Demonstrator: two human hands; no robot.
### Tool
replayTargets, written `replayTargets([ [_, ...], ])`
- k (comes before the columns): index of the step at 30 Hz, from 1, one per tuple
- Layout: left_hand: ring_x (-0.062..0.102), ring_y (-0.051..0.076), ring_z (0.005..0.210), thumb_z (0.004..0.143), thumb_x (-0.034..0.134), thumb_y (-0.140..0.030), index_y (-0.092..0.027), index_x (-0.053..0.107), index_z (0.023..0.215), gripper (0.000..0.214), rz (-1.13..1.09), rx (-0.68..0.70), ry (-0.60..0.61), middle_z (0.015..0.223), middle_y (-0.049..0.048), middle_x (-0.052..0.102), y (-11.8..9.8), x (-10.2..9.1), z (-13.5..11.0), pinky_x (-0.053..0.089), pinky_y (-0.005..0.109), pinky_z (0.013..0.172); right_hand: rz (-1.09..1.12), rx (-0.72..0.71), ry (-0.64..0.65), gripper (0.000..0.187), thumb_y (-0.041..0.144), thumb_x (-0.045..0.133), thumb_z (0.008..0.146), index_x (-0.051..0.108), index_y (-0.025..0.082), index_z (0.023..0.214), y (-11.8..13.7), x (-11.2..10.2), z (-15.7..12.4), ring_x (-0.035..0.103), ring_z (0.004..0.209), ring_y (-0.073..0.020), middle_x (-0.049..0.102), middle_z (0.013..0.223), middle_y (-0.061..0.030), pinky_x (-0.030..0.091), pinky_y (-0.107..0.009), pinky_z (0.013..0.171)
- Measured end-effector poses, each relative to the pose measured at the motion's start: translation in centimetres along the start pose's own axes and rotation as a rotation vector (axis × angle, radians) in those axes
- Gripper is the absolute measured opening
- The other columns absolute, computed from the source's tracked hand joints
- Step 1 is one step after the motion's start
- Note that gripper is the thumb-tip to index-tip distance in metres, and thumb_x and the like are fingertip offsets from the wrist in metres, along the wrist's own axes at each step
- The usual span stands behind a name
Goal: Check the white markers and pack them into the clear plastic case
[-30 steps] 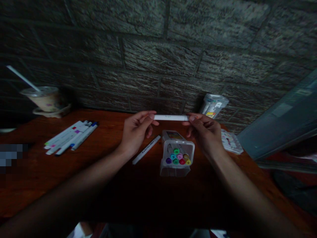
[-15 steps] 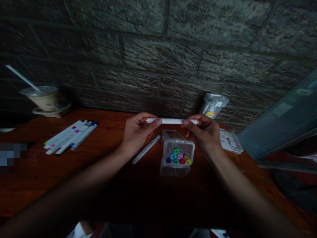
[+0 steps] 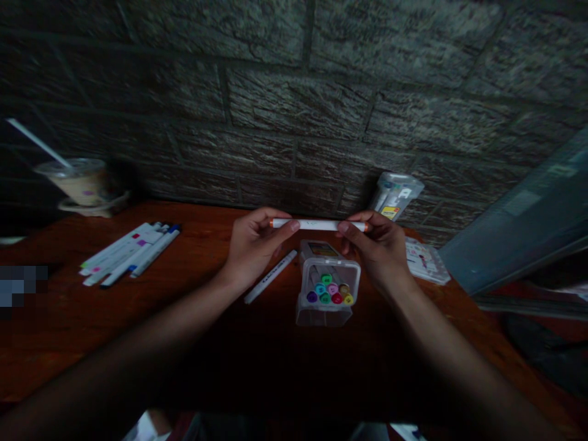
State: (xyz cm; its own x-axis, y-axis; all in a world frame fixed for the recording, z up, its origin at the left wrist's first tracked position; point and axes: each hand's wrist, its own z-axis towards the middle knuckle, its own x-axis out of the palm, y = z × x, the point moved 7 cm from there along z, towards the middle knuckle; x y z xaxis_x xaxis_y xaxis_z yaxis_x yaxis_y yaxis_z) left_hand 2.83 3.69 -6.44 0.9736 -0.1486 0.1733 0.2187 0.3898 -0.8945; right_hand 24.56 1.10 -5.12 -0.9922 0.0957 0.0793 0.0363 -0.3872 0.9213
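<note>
I hold a white marker [image 3: 318,225] with orange ends level above the table, one hand at each end. My left hand [image 3: 254,246] pinches its left end between thumb and fingers. My right hand [image 3: 377,247] pinches the right end the same way. Just below the marker lies a clear plastic marker box [image 3: 327,285] on its side, open towards me, with several coloured marker caps showing. A single white marker [image 3: 271,277] lies on the table beside my left wrist.
A row of several white markers [image 3: 129,253] lies at the left of the brown wooden table [image 3: 193,343]. A lidded cup with a straw [image 3: 81,182] stands at the far left. Another clear marker box [image 3: 395,195] leans on the brick wall, with a flat packet [image 3: 425,260] beside it.
A second ago my fingers covered the marker's ends; my grip has since slid inward, so the orange ends now show. The marker sits slightly lower. Nothing else moved.
</note>
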Motion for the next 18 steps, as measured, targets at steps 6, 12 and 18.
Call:
replayTargets([
  [6,0.045,0.006,0.042,0.08,0.085,-0.032,-0.019,0.076,0.088,0.018,-0.022,0.005,-0.017,0.062,-0.0021,0.063,-0.04,-0.11,0.19,0.033,0.02,0.039,0.024,0.012,-0.004,0.022,0.038,0.089,0.078,0.073,0.024,0.086,0.02,-0.13,0.14,0.061,0.046,-0.011,0.079,0.075,-0.001,0.045,-0.026,0.041],
  [12,0.049,0.006,0.045,0.081,0.083,-0.031,-0.018,0.077,0.094,0.02,-0.074,-0.006,-0.036,0.076,0.0025,0.073,0.04,-0.26,0.33,0.036,0.02,0.039,0.046,0.008,-0.018,0.021,0.039,0.086,0.081,0.074,0.024,0.087,0.24,-0.28,0.09,0.06,0.045,-0.0102,0.079,0.078,-0.0018,0.043,-0.024,0.039],
  [18,0.048,0.006,0.044,0.083,0.082,-0.031,-0.019,0.077,0.094,0.017,-0.125,-0.028,-0.049,0.078,0.003,0.073,0.12,-0.38,0.49,0.036,0.02,0.039,0.045,0.015,-0.03,0.02,0.042,0.083,0.083,0.077,0.024,0.088,0.31,-0.51,0.07,0.06,0.047,-0.0104,0.08,0.081,-0.0031,0.043,-0.024,0.039],
])
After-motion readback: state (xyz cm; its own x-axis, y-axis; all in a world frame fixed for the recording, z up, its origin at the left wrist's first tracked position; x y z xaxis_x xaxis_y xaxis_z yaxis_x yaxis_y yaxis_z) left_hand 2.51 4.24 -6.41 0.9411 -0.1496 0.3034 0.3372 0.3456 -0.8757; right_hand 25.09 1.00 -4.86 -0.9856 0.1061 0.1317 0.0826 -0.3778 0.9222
